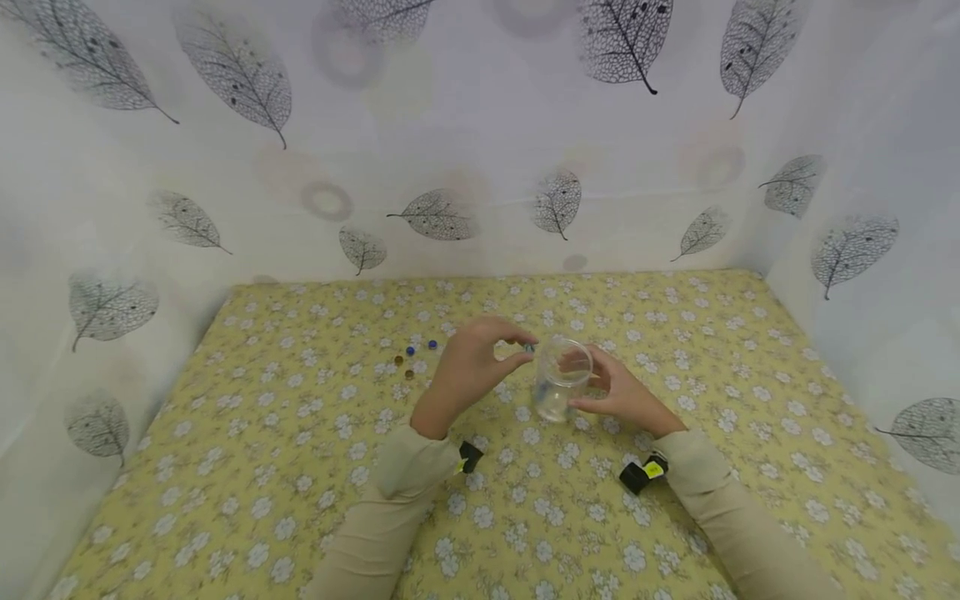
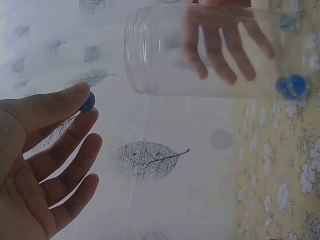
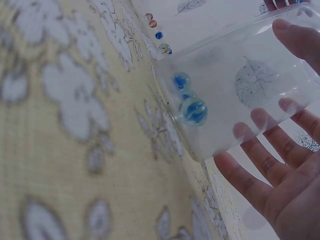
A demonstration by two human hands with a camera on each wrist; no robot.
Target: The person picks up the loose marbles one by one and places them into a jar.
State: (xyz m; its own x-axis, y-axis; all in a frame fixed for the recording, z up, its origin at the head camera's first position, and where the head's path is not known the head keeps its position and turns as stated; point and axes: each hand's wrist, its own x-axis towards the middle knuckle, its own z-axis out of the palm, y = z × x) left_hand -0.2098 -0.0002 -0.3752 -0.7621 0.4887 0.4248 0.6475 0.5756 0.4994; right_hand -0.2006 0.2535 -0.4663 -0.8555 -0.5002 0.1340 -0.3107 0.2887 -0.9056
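My left hand (image 1: 467, 367) pinches a blue marble (image 2: 88, 101) between thumb and fingertips, beside the mouth of a clear plastic jar (image 1: 552, 392). The other three fingers are loosely spread in the left wrist view. My right hand (image 1: 618, 390) holds the jar from its right side, thumb on one side and fingers on the other. The jar stands slightly tilted near the cloth. At its bottom lie several blue-swirled marbles (image 3: 194, 111); the marble (image 2: 295, 85) also shows through the wall in the left wrist view.
Left of my left hand, two blue marbles (image 1: 410, 351) and two amber marbles (image 1: 399, 360) lie on the yellow flowered tablecloth (image 1: 300, 467). A white curtain (image 1: 480, 142) with leaf prints hangs behind the table and along both sides.
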